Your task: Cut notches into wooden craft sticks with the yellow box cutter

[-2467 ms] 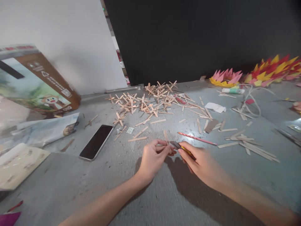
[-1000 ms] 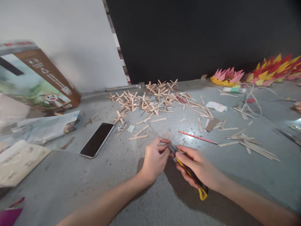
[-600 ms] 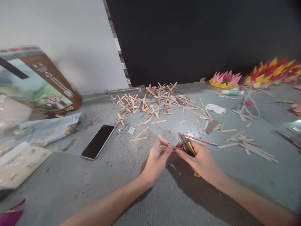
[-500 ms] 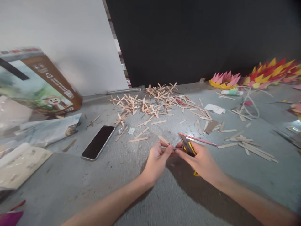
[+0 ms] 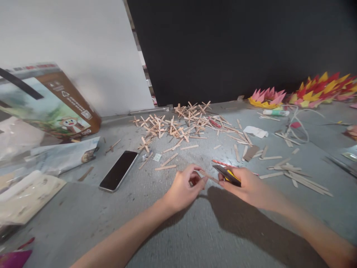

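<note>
My left hand (image 5: 185,188) is closed, pinching one end of a wooden craft stick (image 5: 209,176) between thumb and fingers. The stick spans the gap between both hands, just above the grey surface. My right hand (image 5: 251,188) grips a black and yellow utility knife (image 5: 232,178), its dark tip pointing up and left. The right fingertips also touch the far end of the stick. Behind the knife lies a red pencil (image 5: 221,162), partly hidden. Farther back, a heap of craft sticks (image 5: 173,126) includes many joined as crosses.
A phone (image 5: 118,171) lies left of my hands. At far left stand a printed carton (image 5: 72,108) and plastic packets (image 5: 30,197). Loose sticks (image 5: 305,178), a white cable (image 5: 306,128), a glue stick (image 5: 276,112) and pointed paper crafts (image 5: 267,97) are on the right.
My hands have moved slightly apart, leaving more of the stick showing between them. The knife has tipped flatter and shifted right, and the pinched stick has turned. The view has shifted a little.
</note>
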Demonstrator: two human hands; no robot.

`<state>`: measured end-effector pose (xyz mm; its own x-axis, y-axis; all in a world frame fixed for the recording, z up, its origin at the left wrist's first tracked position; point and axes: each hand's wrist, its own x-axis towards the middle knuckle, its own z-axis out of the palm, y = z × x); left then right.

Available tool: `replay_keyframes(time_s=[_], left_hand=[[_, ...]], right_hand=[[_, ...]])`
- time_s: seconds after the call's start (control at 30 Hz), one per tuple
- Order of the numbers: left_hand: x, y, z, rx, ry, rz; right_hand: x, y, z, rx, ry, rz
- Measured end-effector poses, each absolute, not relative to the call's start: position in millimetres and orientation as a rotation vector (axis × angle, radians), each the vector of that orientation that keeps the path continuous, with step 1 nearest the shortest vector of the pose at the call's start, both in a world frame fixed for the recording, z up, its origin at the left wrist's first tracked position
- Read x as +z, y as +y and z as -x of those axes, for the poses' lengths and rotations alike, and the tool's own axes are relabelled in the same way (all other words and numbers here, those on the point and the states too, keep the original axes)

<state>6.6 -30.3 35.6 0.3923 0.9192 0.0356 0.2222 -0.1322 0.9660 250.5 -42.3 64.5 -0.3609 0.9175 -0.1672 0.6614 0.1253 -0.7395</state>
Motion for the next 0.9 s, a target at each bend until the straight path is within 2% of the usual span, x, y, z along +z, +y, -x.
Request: replay_keyframes(time_s=[0.17,0.3,0.53,0.7,0.9], left_hand=[[36.4,-32.1,-2.8,0.714,0.979,-1.976],[36.6,-32.0,-0.6,0.763,1.042,-1.892],[32.6,-38.9,-9.0,0.556,0.805,-2.032],[21.9,-40.7,-11.0,0.625,0.987,-1.736],[13.1,-31.3,-8.0,0.741,1.139,-1.615]], right_hand=[[67.1,-42.6,-260.6,1.051,-2.101,1.512],[68.5,-42.6,-266.8,1.096,-2.183,1.477],[66.2,-41.1,-258.4,1.043,-2.14,1.549],[65.0,-48.5,-249.9,0.878,-1.964,1.531],[53.4,-64.1,-234.9,0.578,-2.087,1.459]])
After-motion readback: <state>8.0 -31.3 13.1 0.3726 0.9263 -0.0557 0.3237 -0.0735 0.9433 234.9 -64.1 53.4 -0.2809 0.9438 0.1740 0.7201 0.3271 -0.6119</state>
